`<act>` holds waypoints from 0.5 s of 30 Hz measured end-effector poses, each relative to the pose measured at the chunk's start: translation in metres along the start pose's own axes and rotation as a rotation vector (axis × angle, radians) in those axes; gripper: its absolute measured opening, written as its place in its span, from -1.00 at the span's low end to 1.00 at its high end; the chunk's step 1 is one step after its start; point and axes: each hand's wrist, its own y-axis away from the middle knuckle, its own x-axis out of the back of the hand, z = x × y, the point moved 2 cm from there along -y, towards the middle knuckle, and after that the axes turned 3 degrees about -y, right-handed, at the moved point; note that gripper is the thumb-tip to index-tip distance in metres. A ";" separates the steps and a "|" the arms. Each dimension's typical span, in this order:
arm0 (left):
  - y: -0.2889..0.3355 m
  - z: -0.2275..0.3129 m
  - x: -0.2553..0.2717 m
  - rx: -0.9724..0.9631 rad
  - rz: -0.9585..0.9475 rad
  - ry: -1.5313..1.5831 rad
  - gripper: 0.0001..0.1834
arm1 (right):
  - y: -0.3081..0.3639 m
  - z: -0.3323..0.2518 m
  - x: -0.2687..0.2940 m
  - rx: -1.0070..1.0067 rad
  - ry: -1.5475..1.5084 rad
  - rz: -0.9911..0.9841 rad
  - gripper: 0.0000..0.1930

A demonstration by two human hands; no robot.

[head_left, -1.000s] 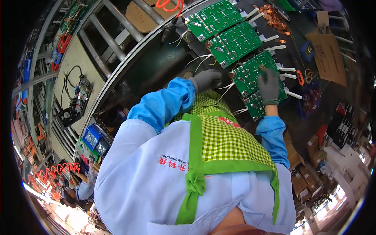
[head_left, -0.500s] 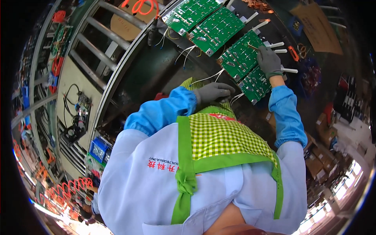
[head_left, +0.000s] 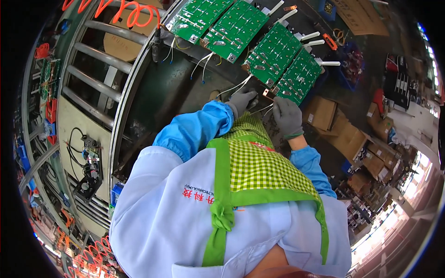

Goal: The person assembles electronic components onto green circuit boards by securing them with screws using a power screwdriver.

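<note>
Four green circuit boards lie side by side on the bench; the nearest board (head_left: 299, 76) has metal parts on its face and white wires (head_left: 265, 110) at its near end. Just off that end, my gloved right hand (head_left: 287, 117) is closed, with a small copper-coloured strip (head_left: 268, 94) at its fingertips. My gloved left hand (head_left: 243, 101) is curled closed beside the wires of the neighbouring board (head_left: 273, 53); whatever is in its fingers is hidden. Two more boards, one of them the middle board (head_left: 236, 30), lie farther to the left.
White strips (head_left: 330, 63) stick out from the boards' far ends. An orange-handled tool (head_left: 329, 41) and scissors (head_left: 340, 36) lie beyond. A metal rail (head_left: 132, 69) and rollers (head_left: 95, 83) run along the left. Cardboard boxes (head_left: 343, 134) stand at the right.
My right hand has drawn back from the face of the boards to the near end of the nearest one. My left hand's fingers have curled. The whole view has shifted somewhat.
</note>
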 end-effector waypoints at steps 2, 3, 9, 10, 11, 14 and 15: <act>0.002 0.006 -0.004 -0.007 -0.044 -0.026 -0.75 | 0.002 0.009 -0.013 -0.071 0.217 -0.086 -0.89; 0.005 0.009 -0.011 0.009 -0.043 0.024 -0.75 | 0.008 0.010 -0.015 -0.073 0.219 -0.085 -0.89; -0.003 0.006 -0.038 -0.002 -0.096 0.068 -0.80 | 0.041 0.027 -0.003 -0.268 0.296 -0.189 -0.86; -0.004 0.006 -0.042 -0.011 -0.091 0.084 -0.80 | 0.043 0.025 -0.001 -0.154 0.138 -0.198 -0.86; -0.005 0.005 -0.045 -0.011 -0.093 0.087 -0.80 | 0.043 0.021 0.005 -0.044 -0.018 -0.205 -0.85; -0.012 0.003 -0.047 -0.091 -0.071 0.043 -0.81 | 0.031 0.007 0.024 -0.024 -0.152 -0.229 -0.86; -0.014 0.002 -0.043 -0.085 -0.077 0.017 -0.82 | 0.028 0.008 0.031 -0.018 -0.154 -0.233 -0.86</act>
